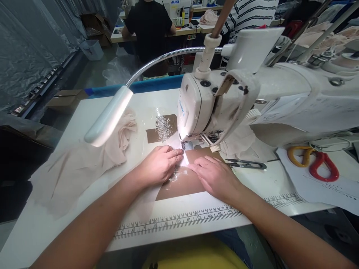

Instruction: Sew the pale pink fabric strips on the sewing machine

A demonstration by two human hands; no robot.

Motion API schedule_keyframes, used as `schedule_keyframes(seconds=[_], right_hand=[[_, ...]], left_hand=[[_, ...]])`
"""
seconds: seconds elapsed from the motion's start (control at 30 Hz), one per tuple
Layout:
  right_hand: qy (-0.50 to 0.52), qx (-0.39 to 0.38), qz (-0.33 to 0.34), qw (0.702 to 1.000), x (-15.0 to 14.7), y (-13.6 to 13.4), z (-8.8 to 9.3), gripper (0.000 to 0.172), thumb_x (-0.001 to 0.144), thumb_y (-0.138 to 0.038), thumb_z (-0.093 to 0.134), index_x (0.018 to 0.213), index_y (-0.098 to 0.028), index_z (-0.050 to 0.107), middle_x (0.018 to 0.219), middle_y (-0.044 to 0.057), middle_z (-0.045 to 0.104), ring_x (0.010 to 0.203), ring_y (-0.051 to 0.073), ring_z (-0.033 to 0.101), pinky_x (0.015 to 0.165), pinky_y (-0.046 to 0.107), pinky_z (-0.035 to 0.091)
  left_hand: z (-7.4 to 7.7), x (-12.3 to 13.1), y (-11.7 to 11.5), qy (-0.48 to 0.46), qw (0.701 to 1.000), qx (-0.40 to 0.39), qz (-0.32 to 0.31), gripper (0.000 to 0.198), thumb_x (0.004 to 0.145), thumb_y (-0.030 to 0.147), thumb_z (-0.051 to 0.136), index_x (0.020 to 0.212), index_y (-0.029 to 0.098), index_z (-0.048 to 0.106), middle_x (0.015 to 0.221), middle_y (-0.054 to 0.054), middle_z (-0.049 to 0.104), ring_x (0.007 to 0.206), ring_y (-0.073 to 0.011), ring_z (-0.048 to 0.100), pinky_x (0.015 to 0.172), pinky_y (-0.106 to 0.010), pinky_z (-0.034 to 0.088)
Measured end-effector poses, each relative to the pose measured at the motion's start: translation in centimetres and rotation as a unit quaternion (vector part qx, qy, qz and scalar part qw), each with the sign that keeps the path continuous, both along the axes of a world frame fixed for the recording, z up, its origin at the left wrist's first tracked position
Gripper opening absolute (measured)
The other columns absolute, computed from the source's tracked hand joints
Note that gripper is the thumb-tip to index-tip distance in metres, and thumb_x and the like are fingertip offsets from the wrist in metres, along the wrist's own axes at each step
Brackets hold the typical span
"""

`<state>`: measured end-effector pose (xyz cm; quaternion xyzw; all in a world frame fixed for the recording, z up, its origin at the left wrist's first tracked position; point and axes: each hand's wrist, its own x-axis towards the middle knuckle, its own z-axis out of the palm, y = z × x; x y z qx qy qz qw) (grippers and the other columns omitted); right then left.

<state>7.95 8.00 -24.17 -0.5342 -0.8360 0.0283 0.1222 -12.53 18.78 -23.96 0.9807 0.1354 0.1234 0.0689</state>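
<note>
Pale, thin fabric (185,160) lies under the needle of a white sewing machine (193,108), brightly lit by its lamp. My left hand (159,162) is closed on the fabric, its fingertips pressed down just left of the presser foot (183,145). On the other side, my right hand (214,173) pinches the fabric's edge slightly nearer to me, thumb and fingers together. Beneath both hands is a brown taped patch (182,186) on the table. The fabric between the fingertips and the table is partly hidden.
Crumpled pale fabric (112,149) covers the table's left side. Thread snips (246,164) lie right of my right hand, with red-handled scissors (324,168) on paper beyond. A gooseneck lamp (109,116) hangs over the left. A printed ruler (179,223) borders the front edge. People sit behind.
</note>
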Motion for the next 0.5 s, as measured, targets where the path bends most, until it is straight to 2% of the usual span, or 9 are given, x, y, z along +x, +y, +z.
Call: schedule_keyframes(seconds=[0.27,0.5], right_hand=[[0.006,-0.031,0.003,1.000,-0.1,0.5,1.0,0.030,0.091,-0.011,0.039,0.103,-0.017,0.066,0.079,0.005,0.058,0.073,0.017,0.047,0.066,0.028,0.036],[-0.007,-0.038,0.022,0.999,0.3,1.1,1.0,0.032,0.088,-0.008,0.043,0.108,-0.018,0.065,0.080,0.004,0.058,0.076,0.017,0.048,0.067,0.028,0.036]], left_hand=[[-0.2,-0.1,0.3,0.002,1.000,0.008,-0.005,0.038,0.089,0.012,0.041,0.123,0.010,0.058,0.130,-0.009,0.058,0.092,-0.0223,0.051,0.079,-0.038,0.047],[-0.1,-0.2,0.7,0.012,0.999,0.023,-0.020,0.039,0.086,0.012,0.046,0.122,0.010,0.060,0.129,-0.009,0.059,0.090,-0.0224,0.052,0.079,-0.037,0.048]])
